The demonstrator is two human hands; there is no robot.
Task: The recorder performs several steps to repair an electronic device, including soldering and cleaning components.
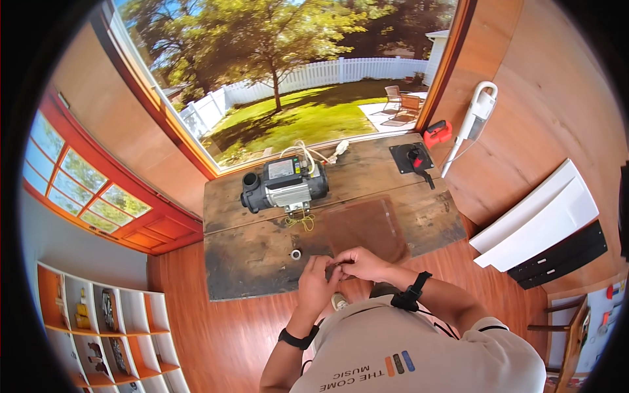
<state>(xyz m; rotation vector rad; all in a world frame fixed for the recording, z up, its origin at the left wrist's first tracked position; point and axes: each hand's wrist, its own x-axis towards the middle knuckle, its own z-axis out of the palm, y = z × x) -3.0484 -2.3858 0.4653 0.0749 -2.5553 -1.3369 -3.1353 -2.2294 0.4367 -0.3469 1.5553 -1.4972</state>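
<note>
At the near edge of the wooden table, my left hand and my right hand meet with their fingertips pinched together. Whatever they hold is too small or too covered to make out. Just left of my hands stands a small round white piece with a dark centre. Farther back sits a grey and black electric pump, a pale cable looping over its top. A thin yellow-green wire lies in front of it. Beneath and beyond my right hand is a brown rectangular mat.
A black square plate with a black and red tool on it occupies the far right corner. Beside it is a red object. A white stick vacuum hangs on the right wall. White shelving stands at lower left.
</note>
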